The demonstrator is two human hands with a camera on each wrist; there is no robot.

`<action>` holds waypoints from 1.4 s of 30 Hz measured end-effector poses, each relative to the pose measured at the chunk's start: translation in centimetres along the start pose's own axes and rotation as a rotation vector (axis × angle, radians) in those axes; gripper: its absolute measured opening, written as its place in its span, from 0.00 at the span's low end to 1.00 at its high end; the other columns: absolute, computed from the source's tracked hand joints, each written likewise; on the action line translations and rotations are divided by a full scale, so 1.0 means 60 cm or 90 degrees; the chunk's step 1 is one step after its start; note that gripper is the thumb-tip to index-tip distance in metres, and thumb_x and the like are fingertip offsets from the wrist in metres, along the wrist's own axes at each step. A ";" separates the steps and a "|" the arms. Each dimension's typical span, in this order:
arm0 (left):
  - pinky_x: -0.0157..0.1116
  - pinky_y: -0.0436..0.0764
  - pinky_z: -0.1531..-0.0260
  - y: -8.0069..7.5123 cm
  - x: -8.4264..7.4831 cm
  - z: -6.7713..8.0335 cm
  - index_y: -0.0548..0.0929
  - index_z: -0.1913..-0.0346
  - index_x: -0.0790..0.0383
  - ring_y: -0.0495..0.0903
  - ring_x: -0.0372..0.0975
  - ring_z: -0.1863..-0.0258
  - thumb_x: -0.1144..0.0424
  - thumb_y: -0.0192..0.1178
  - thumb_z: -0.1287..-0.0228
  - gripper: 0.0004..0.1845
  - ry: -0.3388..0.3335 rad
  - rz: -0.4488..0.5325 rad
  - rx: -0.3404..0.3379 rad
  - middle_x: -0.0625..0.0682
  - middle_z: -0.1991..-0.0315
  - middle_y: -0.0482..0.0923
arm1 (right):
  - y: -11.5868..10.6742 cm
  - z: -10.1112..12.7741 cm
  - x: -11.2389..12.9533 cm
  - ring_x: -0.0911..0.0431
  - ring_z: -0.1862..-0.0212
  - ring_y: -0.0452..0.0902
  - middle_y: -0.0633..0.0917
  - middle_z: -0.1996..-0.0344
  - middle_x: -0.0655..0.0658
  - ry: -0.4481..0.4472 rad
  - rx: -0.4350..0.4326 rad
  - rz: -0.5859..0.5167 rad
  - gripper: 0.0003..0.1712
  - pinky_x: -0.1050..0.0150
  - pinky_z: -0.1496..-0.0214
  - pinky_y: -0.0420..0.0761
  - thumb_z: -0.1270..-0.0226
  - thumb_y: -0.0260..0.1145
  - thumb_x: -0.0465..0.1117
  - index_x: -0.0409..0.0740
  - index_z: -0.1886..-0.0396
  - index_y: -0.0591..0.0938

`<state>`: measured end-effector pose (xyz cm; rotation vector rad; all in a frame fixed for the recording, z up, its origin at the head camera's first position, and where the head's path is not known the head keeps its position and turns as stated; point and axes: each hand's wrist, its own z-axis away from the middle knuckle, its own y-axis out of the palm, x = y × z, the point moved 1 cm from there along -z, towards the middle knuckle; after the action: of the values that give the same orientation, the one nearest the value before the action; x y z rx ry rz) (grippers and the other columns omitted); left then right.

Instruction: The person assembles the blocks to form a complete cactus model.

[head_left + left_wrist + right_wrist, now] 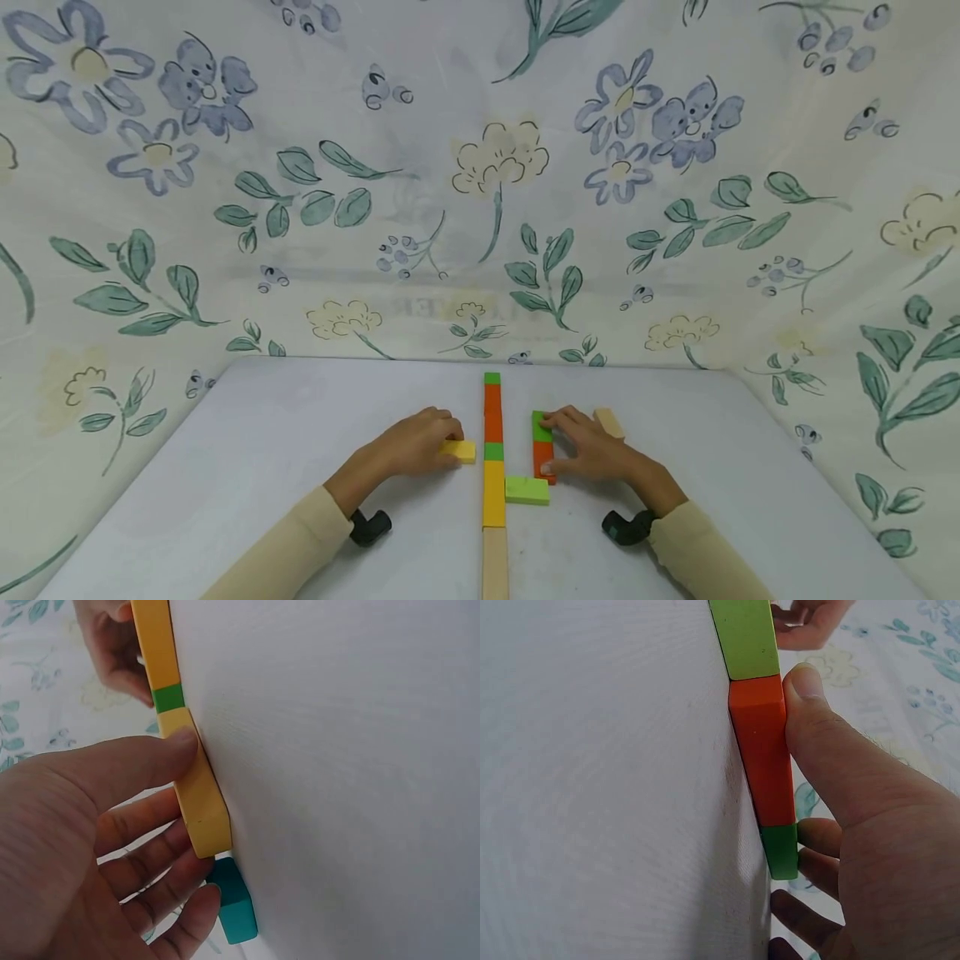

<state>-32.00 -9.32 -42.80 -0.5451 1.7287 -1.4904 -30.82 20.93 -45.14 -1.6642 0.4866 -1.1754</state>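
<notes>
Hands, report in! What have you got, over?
Left hand pinching yellow block. Right hand gripping orange block, dark green block at its end. Light green block touches it.

Under the left hand point(416, 442) sits a pale yellow rectangular wooden block point(458, 451), and just to that hand's right runs a long line of wooden blocks point(492, 467) banded green, orange, green, yellow and bare wood. The right hand point(592, 450) rests on an orange rectangular wooden block point(543, 461) with a dark green cube point(541, 425) at its far end and a light green flat block point(527, 490) at its near end. A plain tan wooden block point(608, 422) lies just beyond that hand, all on a white tabletop point(262, 450) backed by a cream cloth printed with blue flowers and teal leaves point(480, 167).
</notes>
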 end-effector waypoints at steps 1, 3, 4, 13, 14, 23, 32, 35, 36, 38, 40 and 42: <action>0.31 0.76 0.61 0.000 0.000 -0.002 0.82 0.56 0.50 0.69 0.33 0.64 0.50 0.67 0.48 0.16 -0.003 0.000 -0.002 0.40 0.64 0.76 | 0.000 0.000 0.000 0.53 0.33 0.60 0.66 0.37 0.53 0.000 -0.001 -0.001 0.41 0.45 0.34 0.65 0.51 0.65 0.68 0.56 0.39 0.69; 0.31 0.76 0.60 -0.001 0.000 -0.005 0.82 0.57 0.50 0.69 0.34 0.64 0.50 0.67 0.48 0.16 -0.008 -0.001 -0.005 0.40 0.63 0.76 | 0.000 0.000 0.001 0.53 0.33 0.60 0.66 0.37 0.53 -0.001 -0.003 0.000 0.41 0.46 0.33 0.65 0.51 0.65 0.68 0.55 0.39 0.69; 0.31 0.76 0.60 0.000 0.000 -0.007 0.82 0.57 0.50 0.69 0.34 0.64 0.50 0.67 0.48 0.16 -0.009 -0.002 -0.007 0.40 0.63 0.76 | -0.001 0.000 0.001 0.53 0.33 0.60 0.66 0.37 0.53 0.000 -0.004 0.002 0.41 0.46 0.33 0.65 0.51 0.65 0.68 0.55 0.39 0.69; 0.29 0.76 0.62 0.005 0.000 -0.020 0.82 0.57 0.50 0.69 0.34 0.66 0.50 0.68 0.49 0.17 -0.021 -0.013 -0.015 0.41 0.64 0.76 | 0.001 -0.003 0.001 0.53 0.33 0.60 0.66 0.37 0.54 0.007 0.003 0.002 0.41 0.46 0.34 0.65 0.52 0.65 0.68 0.58 0.40 0.69; 0.29 0.76 0.62 0.005 0.000 -0.021 0.82 0.57 0.50 0.69 0.34 0.65 0.50 0.68 0.49 0.17 -0.022 -0.013 -0.015 0.42 0.64 0.76 | 0.001 -0.003 0.001 0.53 0.33 0.60 0.66 0.37 0.54 0.008 0.002 0.003 0.41 0.46 0.34 0.65 0.52 0.65 0.69 0.58 0.40 0.69; 0.30 0.77 0.61 0.007 -0.001 -0.030 0.82 0.56 0.49 0.69 0.35 0.65 0.49 0.68 0.50 0.17 -0.026 -0.017 -0.015 0.42 0.63 0.77 | 0.002 -0.003 -0.002 0.53 0.34 0.61 0.67 0.37 0.54 0.006 0.001 0.002 0.41 0.46 0.34 0.66 0.52 0.64 0.69 0.58 0.39 0.69; 0.30 0.76 0.62 0.010 0.003 -0.041 0.83 0.55 0.49 0.69 0.35 0.65 0.49 0.69 0.50 0.18 -0.032 -0.029 -0.020 0.43 0.63 0.77 | 0.003 -0.002 -0.004 0.54 0.34 0.61 0.67 0.37 0.54 0.001 -0.004 0.011 0.42 0.46 0.35 0.67 0.52 0.64 0.70 0.57 0.39 0.69; 0.30 0.76 0.61 0.009 0.003 -0.043 0.83 0.55 0.49 0.69 0.35 0.65 0.49 0.69 0.50 0.18 -0.029 -0.033 -0.022 0.43 0.62 0.78 | 0.001 -0.001 -0.003 0.54 0.34 0.61 0.67 0.37 0.54 0.002 -0.004 0.007 0.41 0.46 0.35 0.67 0.52 0.65 0.69 0.57 0.39 0.69; 0.30 0.76 0.61 0.008 0.002 -0.043 0.83 0.55 0.49 0.69 0.35 0.65 0.49 0.69 0.50 0.18 -0.028 -0.035 -0.023 0.43 0.62 0.78 | 0.001 -0.001 -0.003 0.54 0.34 0.61 0.67 0.38 0.54 0.003 -0.004 0.004 0.41 0.46 0.35 0.67 0.52 0.65 0.69 0.57 0.39 0.69; 0.30 0.77 0.61 0.007 0.001 -0.043 0.83 0.55 0.50 0.70 0.35 0.65 0.49 0.69 0.50 0.18 -0.025 -0.034 -0.024 0.43 0.62 0.78 | 0.001 -0.001 -0.003 0.54 0.34 0.61 0.67 0.38 0.54 0.002 -0.005 0.002 0.41 0.46 0.34 0.66 0.52 0.65 0.69 0.57 0.39 0.69; 0.30 0.77 0.61 0.007 0.000 -0.043 0.83 0.55 0.50 0.70 0.35 0.65 0.49 0.69 0.50 0.18 -0.021 -0.036 -0.026 0.43 0.62 0.78 | 0.002 -0.001 -0.003 0.53 0.34 0.61 0.67 0.38 0.54 0.001 -0.005 0.001 0.42 0.46 0.35 0.66 0.52 0.64 0.69 0.57 0.39 0.69; 0.30 0.77 0.61 0.008 -0.001 -0.043 0.83 0.55 0.50 0.70 0.35 0.65 0.50 0.69 0.50 0.18 -0.018 -0.037 -0.029 0.44 0.62 0.78 | 0.002 -0.001 -0.004 0.54 0.34 0.61 0.67 0.38 0.54 0.000 -0.005 0.003 0.42 0.46 0.34 0.66 0.52 0.64 0.70 0.58 0.39 0.69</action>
<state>-33.90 -7.56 -43.20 -0.6424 1.7427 -1.4800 -30.94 21.04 -45.39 -1.6685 0.4958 -1.1715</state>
